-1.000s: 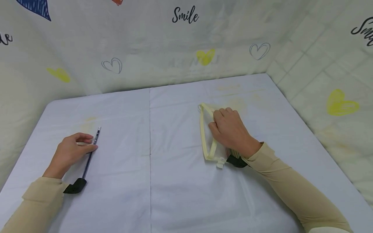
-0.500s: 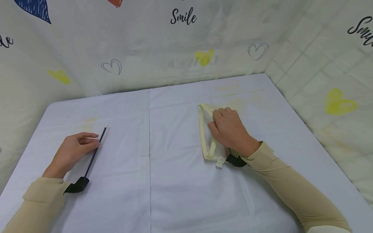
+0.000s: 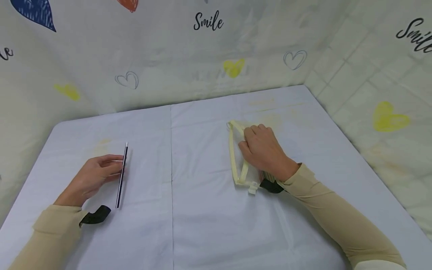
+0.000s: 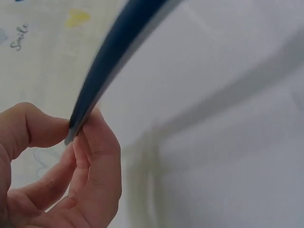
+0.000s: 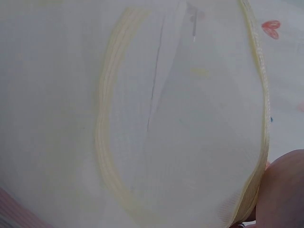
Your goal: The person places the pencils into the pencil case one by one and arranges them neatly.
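Observation:
In the head view my left hand (image 3: 94,176) pinches a slim, dark pencil (image 3: 121,180) between thumb and fingers at the table's left side. Close up in the left wrist view, the pencil (image 4: 111,54) shows dark blue with a paler stripe. My right hand (image 3: 264,150) grips the edge of a see-through mesh pouch (image 3: 233,157) with pale yellow trim. Its mouth stands apart, with the yellow edging (image 5: 102,118) curving across the right wrist view. Something striped (image 3: 267,175) shows beneath my right wrist; I cannot tell what it is.
A white-covered table (image 3: 199,225) with a seam down its middle lies under both hands. Behind it hangs a pale backdrop (image 3: 162,48) with hearts and lettering. Black wrist camera mounts (image 3: 96,215) jut out below the hands. A white tab (image 3: 252,188) hangs at the pouch's near corner.
My left hand has moved rightward with the pencil, which has swung more upright in the head view and come clear of the wrist mount. My right hand and the pouch have barely moved.

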The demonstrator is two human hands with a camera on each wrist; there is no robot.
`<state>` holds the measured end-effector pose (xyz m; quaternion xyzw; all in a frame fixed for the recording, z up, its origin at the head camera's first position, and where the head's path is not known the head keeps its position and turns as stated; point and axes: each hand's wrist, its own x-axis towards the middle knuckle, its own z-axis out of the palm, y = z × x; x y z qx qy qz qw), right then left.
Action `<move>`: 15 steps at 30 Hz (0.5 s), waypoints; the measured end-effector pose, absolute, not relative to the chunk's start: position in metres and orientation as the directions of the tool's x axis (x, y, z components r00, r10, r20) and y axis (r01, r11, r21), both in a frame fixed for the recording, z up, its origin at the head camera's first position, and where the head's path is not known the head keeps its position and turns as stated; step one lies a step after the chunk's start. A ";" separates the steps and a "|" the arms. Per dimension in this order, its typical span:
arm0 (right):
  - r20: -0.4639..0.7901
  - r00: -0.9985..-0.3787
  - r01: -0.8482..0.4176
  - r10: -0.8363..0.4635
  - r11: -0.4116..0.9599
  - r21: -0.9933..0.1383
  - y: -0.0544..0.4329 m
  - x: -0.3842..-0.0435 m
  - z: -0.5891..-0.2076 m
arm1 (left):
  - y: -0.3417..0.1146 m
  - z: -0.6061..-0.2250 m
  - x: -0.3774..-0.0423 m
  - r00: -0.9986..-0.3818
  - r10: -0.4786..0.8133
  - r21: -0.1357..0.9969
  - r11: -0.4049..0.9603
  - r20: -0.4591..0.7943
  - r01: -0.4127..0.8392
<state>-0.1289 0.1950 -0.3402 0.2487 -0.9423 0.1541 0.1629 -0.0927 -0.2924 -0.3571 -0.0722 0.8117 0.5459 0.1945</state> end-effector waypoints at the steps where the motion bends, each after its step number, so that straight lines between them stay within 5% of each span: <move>1: 0.385 -0.823 -0.520 -0.419 0.828 -0.211 0.195 -0.129 -0.340 | -0.290 -0.358 -0.093 -0.912 0.107 0.869 0.366 -0.396 -0.334; 15: 0.400 -0.815 -0.531 -0.420 0.818 -0.223 0.197 -0.129 -0.341 | -0.237 -0.359 -0.108 -0.901 0.179 0.913 0.186 -0.396 -0.364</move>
